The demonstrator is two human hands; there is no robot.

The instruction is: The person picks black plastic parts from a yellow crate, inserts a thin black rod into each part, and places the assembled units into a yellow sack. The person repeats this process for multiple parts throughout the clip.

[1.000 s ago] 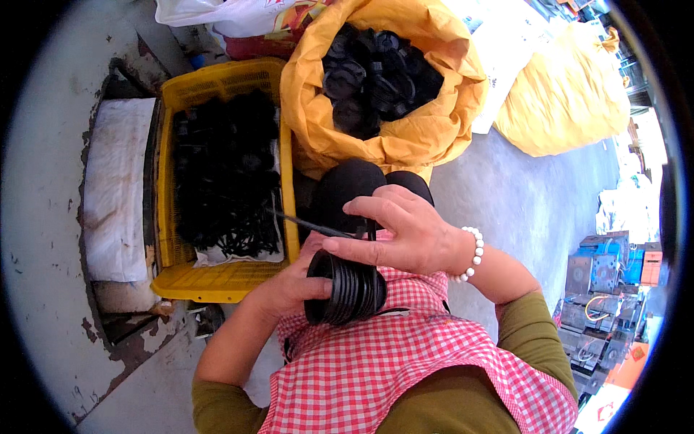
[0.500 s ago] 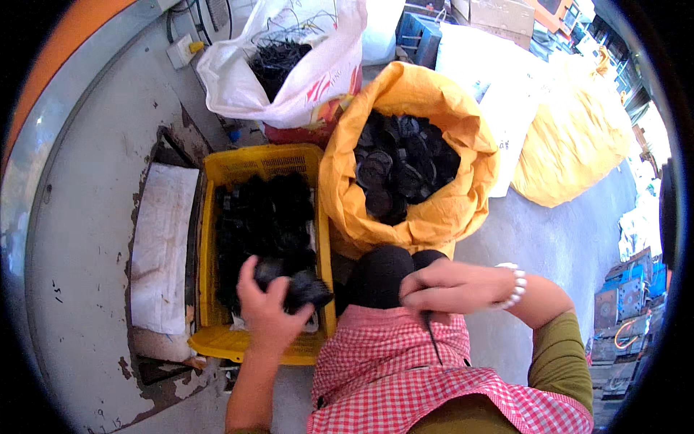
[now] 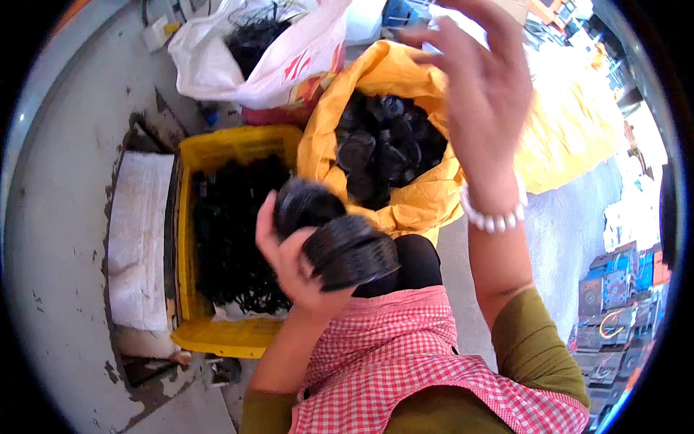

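My left hand is closed around a couple of black round ribbed plastic parts, held above my lap between the yellow crate and the orange sack. Motion blurs them a little. Raised high over the right rim of the orange sack, my right hand has its fingers spread, with nothing visible in them. Its fingertips are smeared by movement. Many black round parts fill the sack. Black plastic pieces lie heaped in the yellow crate at my left.
A white woven sack with thin black strips stands behind the crate. Farther right rests a full yellow sack. A grey metal panel borders the left side. Blue and grey metal blocks are stacked at the far right.
My right hand has risen from my lap to above the orange sack, and the thin black strip it held is no longer visible. My left hand has lifted the round parts rightward from the crate.
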